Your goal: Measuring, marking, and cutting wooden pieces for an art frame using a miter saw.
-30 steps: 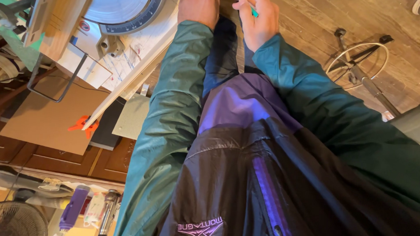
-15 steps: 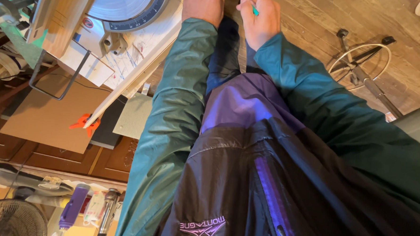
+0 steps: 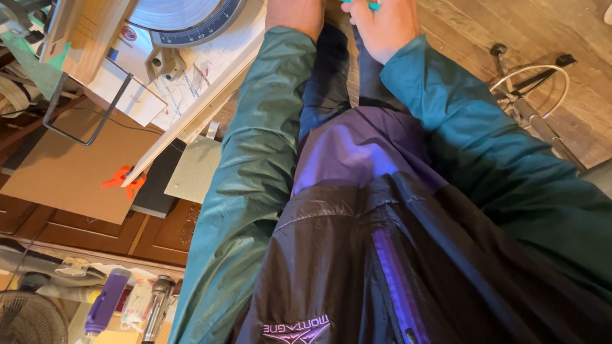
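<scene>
My right hand (image 3: 385, 24) is closed around a thin teal pencil (image 3: 355, 0) at the top edge of the view. My left hand (image 3: 296, 10) lies just left of it, on the end of a long white board (image 3: 206, 102) that runs down-left across the saw's table. Its fingers are cut off by the frame edge. Both teal sleeves reach forward from my dark purple jacket, which fills the lower right of the view.
A miter saw with a round grey scaled table (image 3: 182, 8) and a wooden fence (image 3: 92, 25) stands upper left. An orange clamp (image 3: 120, 179) grips the board's near end. A cardboard sheet (image 3: 72, 169), cabinet doors, a fan (image 3: 14, 317), and a wire stand (image 3: 529, 99) on the wood floor surround me.
The view has shifted slightly. Both hands stay at the top edge, and the right hand still holds the pencil.
</scene>
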